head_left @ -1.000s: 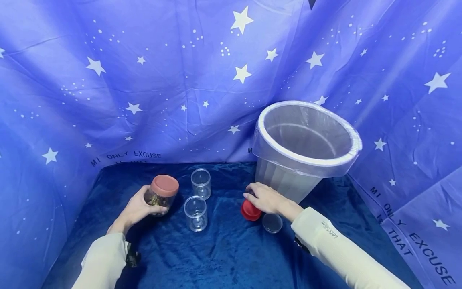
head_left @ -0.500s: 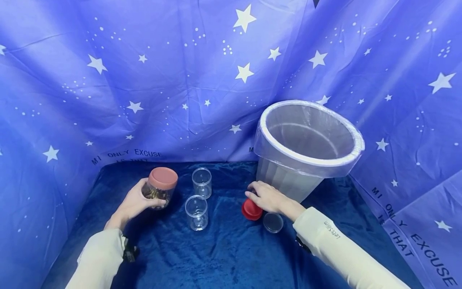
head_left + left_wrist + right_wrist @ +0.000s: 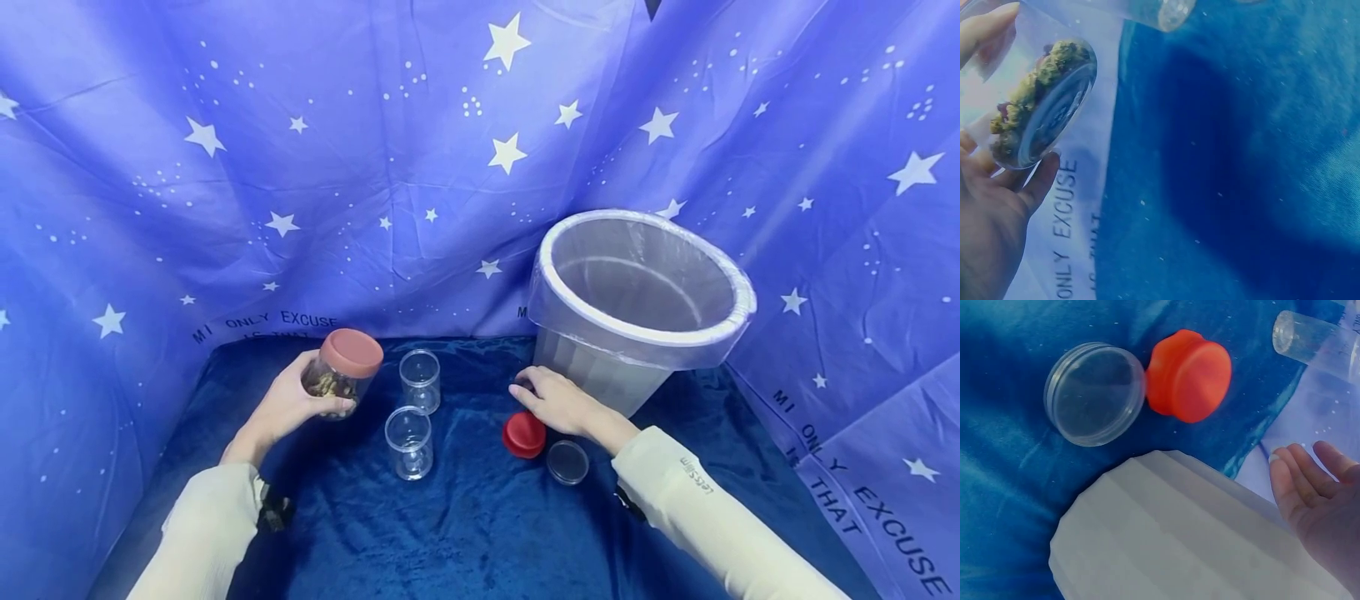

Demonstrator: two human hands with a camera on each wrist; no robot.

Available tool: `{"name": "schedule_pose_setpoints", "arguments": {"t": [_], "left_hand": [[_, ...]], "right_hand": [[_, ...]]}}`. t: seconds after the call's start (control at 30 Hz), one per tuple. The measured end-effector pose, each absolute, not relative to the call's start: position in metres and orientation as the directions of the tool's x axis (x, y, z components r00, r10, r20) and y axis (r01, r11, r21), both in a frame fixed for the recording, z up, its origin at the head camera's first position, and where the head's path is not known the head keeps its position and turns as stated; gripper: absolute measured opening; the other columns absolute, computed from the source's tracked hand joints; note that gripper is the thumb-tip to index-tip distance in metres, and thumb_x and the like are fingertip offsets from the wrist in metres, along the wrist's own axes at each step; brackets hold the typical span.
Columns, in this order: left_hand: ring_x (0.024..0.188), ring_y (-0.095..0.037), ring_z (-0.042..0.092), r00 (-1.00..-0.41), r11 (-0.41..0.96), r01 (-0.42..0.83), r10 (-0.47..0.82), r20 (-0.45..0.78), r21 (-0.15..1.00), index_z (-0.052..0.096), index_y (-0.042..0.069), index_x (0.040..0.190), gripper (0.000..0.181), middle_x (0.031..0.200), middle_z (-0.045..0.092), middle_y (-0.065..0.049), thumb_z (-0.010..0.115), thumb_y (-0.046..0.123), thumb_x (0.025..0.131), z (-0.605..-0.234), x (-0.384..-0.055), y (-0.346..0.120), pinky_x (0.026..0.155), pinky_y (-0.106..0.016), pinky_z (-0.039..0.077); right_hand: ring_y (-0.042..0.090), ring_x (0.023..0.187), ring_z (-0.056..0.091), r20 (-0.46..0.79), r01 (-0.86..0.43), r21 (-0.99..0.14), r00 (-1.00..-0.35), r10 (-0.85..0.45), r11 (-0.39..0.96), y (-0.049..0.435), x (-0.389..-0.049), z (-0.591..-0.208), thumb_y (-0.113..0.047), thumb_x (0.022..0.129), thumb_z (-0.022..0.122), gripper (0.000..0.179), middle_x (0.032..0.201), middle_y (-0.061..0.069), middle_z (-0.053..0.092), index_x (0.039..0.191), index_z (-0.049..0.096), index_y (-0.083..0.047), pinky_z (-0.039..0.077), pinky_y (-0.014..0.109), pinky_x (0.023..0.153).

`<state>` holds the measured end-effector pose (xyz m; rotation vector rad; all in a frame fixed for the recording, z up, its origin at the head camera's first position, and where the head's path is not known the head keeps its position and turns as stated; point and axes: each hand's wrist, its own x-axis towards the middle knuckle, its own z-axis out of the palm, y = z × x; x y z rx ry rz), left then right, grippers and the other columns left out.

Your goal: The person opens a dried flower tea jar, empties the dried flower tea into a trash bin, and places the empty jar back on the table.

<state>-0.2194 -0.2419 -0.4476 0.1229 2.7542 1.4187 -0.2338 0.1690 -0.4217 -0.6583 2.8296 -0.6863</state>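
My left hand [image 3: 285, 407] grips a clear jar [image 3: 327, 384] with a pink lid [image 3: 354, 352], raised over the cloth and tilted. Dried yellow-green bits with a few dark red pieces [image 3: 1041, 81] lie inside it, seen through the jar's base in the left wrist view. My right hand [image 3: 564, 403] holds nothing; its fingers are loosely bent, just behind a red scalloped cap [image 3: 524, 435]. Beside that cap lies a clear round lid [image 3: 567, 462]. Two clear jars without lids, a nearer one [image 3: 409, 446] and a farther one [image 3: 420, 383], stand between my hands.
A large pale bin [image 3: 592, 371] with a plastic liner over its white rim stands at the back right, close to my right hand. Blue velvety cloth [image 3: 450, 542] covers the table. A purple star-print curtain [image 3: 337, 150] hangs around the back and sides.
My left hand has lifted the lidded jar and tilted it to the right. My right hand has drawn up and back from the red cap, which stays on the cloth.
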Motion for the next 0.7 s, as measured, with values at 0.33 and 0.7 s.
{"name": "schedule_pose_setpoints", "arguments": {"t": [0.33, 0.7], "left_hand": [[0.113, -0.031, 0.06, -0.985, 0.596, 0.157, 0.15, 0.083, 0.787, 0.041, 0.007, 0.143, 0.088, 0.13, 0.06, -0.018, 0.086, 0.035, 0.073, -0.429, -0.22, -0.225, 0.094, -0.045, 0.048], [0.111, -0.032, 0.062, -0.976, 0.66, 0.211, 0.187, 0.114, 0.721, 0.043, 0.005, 0.14, 0.093, 0.129, 0.062, -0.019, 0.088, 0.043, 0.068, -0.408, -0.221, -0.205, 0.093, -0.049, 0.05]], "right_hand": [[0.032, 0.114, 0.061, -0.021, -0.383, -0.481, -0.894, -0.447, 0.789, 0.168, -0.236, -0.417, -0.032, 0.104, 0.046, 0.043, 0.121, 0.018, 0.064, 0.127, 0.057, 0.002, 0.046, 0.049, 0.101], [0.032, 0.116, 0.061, -0.019, -0.364, -0.502, -0.902, -0.431, 0.784, 0.167, -0.236, -0.411, -0.036, 0.104, 0.043, 0.048, 0.124, 0.018, 0.064, 0.131, 0.055, 0.002, 0.046, 0.049, 0.102]]}}
